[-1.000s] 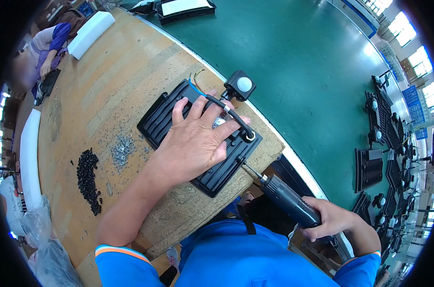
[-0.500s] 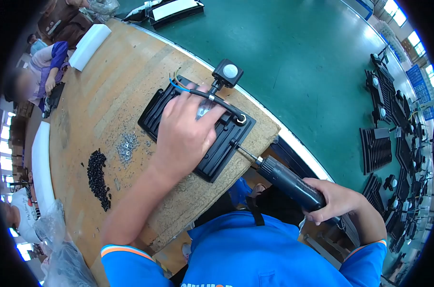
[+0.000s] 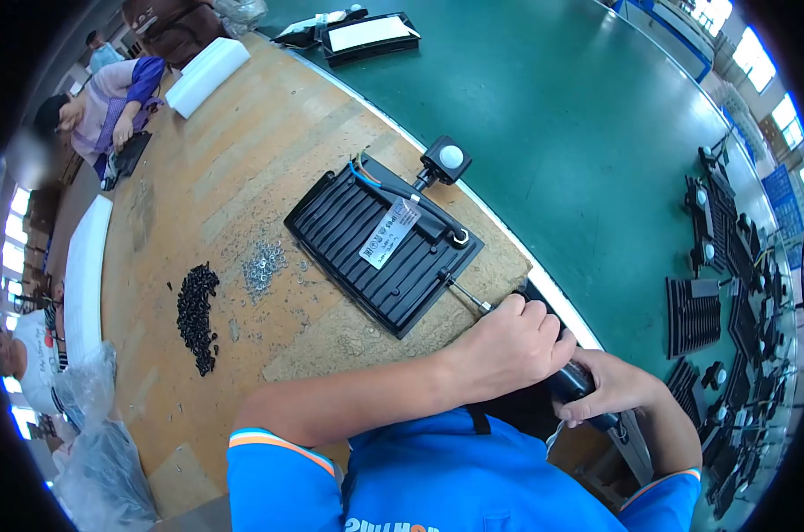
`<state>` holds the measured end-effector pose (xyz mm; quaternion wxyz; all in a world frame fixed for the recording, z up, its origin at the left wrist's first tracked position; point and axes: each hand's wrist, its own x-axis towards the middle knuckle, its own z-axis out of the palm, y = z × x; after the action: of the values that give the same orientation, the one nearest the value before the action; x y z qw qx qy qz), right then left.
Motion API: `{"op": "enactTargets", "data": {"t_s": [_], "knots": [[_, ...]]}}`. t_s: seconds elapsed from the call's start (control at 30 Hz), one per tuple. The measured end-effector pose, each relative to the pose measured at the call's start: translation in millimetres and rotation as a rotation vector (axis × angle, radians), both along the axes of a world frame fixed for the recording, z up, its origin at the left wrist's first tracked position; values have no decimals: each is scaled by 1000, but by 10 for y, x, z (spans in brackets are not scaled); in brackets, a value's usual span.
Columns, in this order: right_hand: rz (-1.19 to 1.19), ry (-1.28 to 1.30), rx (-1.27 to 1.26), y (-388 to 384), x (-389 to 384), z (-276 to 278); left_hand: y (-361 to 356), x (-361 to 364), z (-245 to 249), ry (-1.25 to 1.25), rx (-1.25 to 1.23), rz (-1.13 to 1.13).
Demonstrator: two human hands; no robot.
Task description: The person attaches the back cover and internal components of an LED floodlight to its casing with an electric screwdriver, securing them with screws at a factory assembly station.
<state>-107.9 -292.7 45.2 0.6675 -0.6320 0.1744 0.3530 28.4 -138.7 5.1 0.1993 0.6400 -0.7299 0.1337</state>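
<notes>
A black finned floodlight (image 3: 366, 253) lies back side up on the board, with a printed silver label (image 3: 390, 232) on its fins. From its far edge sticks a motion sensor (image 3: 446, 160) with a white dome, and a black cable with bare coloured wires runs along that side. My left hand (image 3: 517, 341) is wrapped round the front of a black electric screwdriver (image 3: 570, 379). Behind it, my right hand (image 3: 610, 390) grips the same tool's rear body. The screwdriver's bit (image 3: 468, 296) reaches to the floodlight's near right edge; the contact point is too small to make out.
Black screws (image 3: 196, 315) lie in a pile beside scattered metal washers (image 3: 263, 267). A white foam block (image 3: 209, 76) stands farther back, near a co-worker (image 3: 101, 115) at the table. More floodlights (image 3: 693, 316) sit on the green surface to the right.
My left hand has left the floodlight and moved right onto the screwdriver's front, uncovering the label. The right hand still holds the tool. The view has shifted slightly.
</notes>
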Motion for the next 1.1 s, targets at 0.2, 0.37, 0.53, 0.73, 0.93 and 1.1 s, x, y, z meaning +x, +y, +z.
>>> {"op": "enactTargets", "data": {"t_s": [0.2,0.37,0.53,0.73,0.93,1.1], "knots": [[-145,-69,-68,-253,-362,29,0,71,-40,10,-116,57],[-248,-76,-259,-206,-552,81,21,77,-36,22,-148,68],[-156,-76,-315,-193,-527,67,41,94,-14,42,-142,50],[-283,-86,-202,-124,-512,54,61,126,30,32,-128,88],[-121,-187,-127,-1,-125,135,71,122,33,37,-93,95],[-44,-5,-40,34,21,133,305,370,289,232,-67,6]]}}
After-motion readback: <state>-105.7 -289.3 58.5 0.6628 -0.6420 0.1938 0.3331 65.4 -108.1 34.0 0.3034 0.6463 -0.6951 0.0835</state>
